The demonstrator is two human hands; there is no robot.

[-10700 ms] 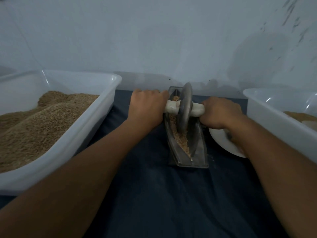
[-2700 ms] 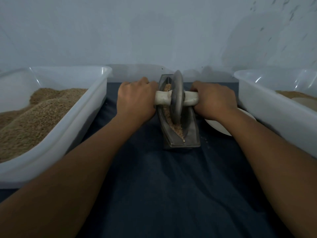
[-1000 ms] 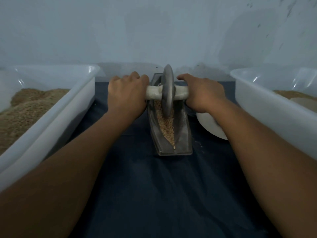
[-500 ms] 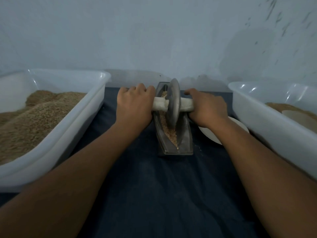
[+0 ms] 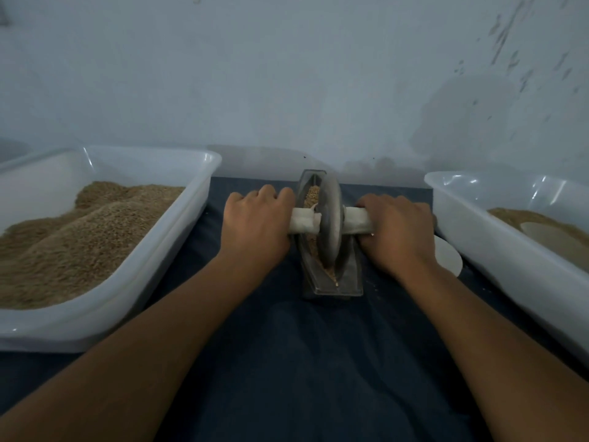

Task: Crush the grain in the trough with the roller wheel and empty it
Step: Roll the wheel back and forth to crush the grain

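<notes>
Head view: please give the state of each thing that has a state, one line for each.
roller wheel: upright in the trough
trough: holds grain, not emptied
left hand: grips the wrapped handle
right hand: grips the handle's other end
left tub: heaped with grain
right tub: partly filled
white dish: mostly hidden

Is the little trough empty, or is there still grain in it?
Still grain in it. Brown grain shows inside the trough, behind and in front of the roller wheel, so it has not been emptied.
</notes>
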